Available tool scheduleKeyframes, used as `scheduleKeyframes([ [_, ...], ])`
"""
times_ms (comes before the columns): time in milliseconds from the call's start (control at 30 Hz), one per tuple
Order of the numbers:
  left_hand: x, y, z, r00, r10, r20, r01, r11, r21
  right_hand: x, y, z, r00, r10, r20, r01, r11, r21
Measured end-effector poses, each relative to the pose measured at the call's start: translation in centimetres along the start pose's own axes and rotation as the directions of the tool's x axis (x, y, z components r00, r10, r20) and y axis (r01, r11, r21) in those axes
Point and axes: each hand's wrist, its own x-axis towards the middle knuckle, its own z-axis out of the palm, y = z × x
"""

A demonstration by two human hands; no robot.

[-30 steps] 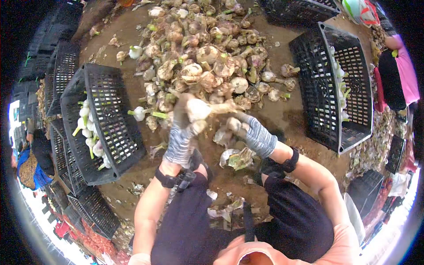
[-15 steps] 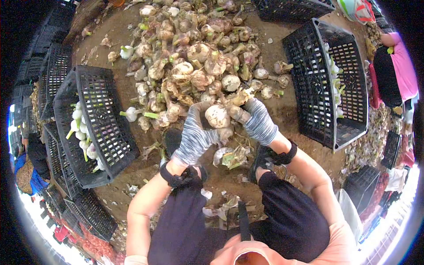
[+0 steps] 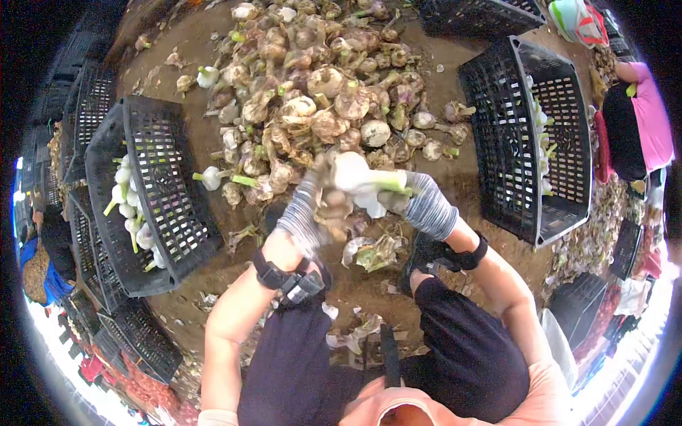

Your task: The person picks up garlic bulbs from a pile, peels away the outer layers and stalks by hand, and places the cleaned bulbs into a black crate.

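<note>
A white garlic bulb (image 3: 350, 171) with a green stem points its stem to the right, toward my right hand (image 3: 426, 206), whose gloved fingers close on the stem. My left hand (image 3: 305, 213), also gloved, is blurred by motion at the bulb's left, with brown loose husk (image 3: 334, 206) beside its fingers; what exactly it grips is smeared. Just beyond both hands spreads a heap of unpeeled garlic (image 3: 323, 82) on the ground.
A black crate (image 3: 174, 192) with clean garlic stands at the left, another (image 3: 526, 142) at the right. More crates line the far left. A person in pink (image 3: 650, 121) is at the right edge. Husk scraps (image 3: 373, 253) lie between my feet.
The dirty outer husk has come away from the bulb, which now shows white with a green stem. My left hand has turned and moved slightly left; my right hand has shifted right and down.
</note>
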Motion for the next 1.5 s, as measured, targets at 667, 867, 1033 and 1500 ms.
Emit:
scheduleKeyframes([
  [667,-0.9,-0.7,1.8,0.718,0.578,0.389,-0.661,0.390,0.642,0.9,-0.7,0.0,0.941,-0.061,-0.333,0.084,0.995,0.054],
  [867,-0.9,-0.7,1.4,0.689,0.516,0.508,-0.704,0.643,0.302,2.0,8.0,2.0,0.995,-0.085,0.061,0.081,0.994,0.074],
  [1033,2.7,0.0,-2.0,0.908,0.377,0.179,-0.358,0.924,-0.132,-3.4,3.4,-3.1,0.921,0.123,0.369,-0.296,0.838,0.458],
  [1500,1.8,-1.2,-1.0,0.943,0.331,0.014,-0.325,0.932,-0.163,0.9,-2.0,0.1,0.990,0.138,-0.039,-0.118,0.938,0.327],
])
